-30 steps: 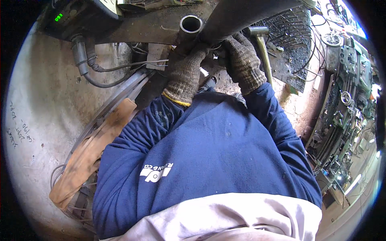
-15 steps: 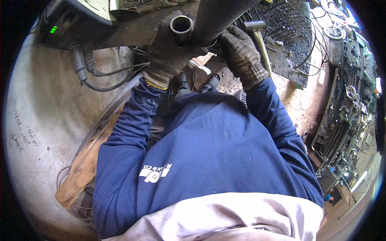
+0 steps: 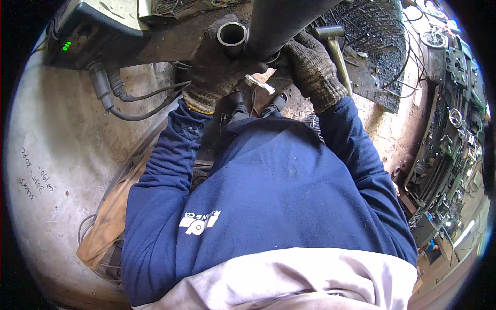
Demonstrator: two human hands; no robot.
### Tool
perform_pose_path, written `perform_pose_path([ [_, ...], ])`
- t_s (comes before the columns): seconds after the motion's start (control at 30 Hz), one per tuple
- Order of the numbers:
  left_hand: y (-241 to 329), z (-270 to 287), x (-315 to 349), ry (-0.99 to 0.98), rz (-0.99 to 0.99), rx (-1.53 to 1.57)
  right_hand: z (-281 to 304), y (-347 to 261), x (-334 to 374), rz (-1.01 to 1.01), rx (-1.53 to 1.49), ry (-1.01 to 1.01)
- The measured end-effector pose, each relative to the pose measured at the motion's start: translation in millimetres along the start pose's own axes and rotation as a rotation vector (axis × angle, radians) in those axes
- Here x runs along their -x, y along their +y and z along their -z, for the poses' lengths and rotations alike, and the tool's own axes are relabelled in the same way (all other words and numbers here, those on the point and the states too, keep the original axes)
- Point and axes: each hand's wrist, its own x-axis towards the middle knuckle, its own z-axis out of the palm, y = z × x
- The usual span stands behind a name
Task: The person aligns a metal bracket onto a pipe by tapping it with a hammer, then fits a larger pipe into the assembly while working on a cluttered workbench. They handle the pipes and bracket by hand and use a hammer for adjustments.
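My left hand (image 3: 209, 77), in a dirty knitted work glove, is closed round a short metal tube (image 3: 232, 47) whose open end faces up. Right beside that tube, a long thick dark pipe (image 3: 281, 23) slants up and to the right out of view. My right hand (image 3: 316, 70), gloved too, is curled against the lower right side of this pipe; its fingertips are partly hidden. Between the hands, at the pipe's base, a thin metal rim (image 3: 275, 58) shows. I cannot tell whether tube and pipe are joined.
A hammer (image 3: 338, 57) lies just right of my right hand. Behind it is a metal bench (image 3: 380, 72) with many rods and dark scraps. At left stands a box-shaped machine (image 3: 77, 41) with a green display and thick cables (image 3: 144, 111). Tools crowd a bench (image 3: 454, 134) at far right.
The view has shifted slightly. Both hands keep their places on the tube and pipe, with hardly any visible movement.
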Motion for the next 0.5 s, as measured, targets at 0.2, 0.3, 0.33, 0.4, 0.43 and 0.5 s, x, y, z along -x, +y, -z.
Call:
perform_pose_path([
  [0.2,-26,-13,-1,0.023,-0.045,0.100,-7,-17,3,-0.196,-0.029,0.059],
  [0.3,-17,-9,-3,0.031,-0.056,0.037,-4,-15,1,-0.156,-0.041,0.035],
  [0.33,-12,-8,-2,0.014,-0.031,0.009,-2,-13,-1,-0.136,-0.045,0.024],
  [0.4,-10,-7,-1,-0.009,0.013,-0.017,1,-8,-3,-0.085,-0.054,0.009],
  [0.43,-11,-9,0,-0.016,0.031,-0.014,1,-5,-3,-0.057,-0.047,0.013],
  [0.5,-12,-8,1,-0.037,0.048,0.005,0,0,-2,-0.004,-0.021,0.029],
])
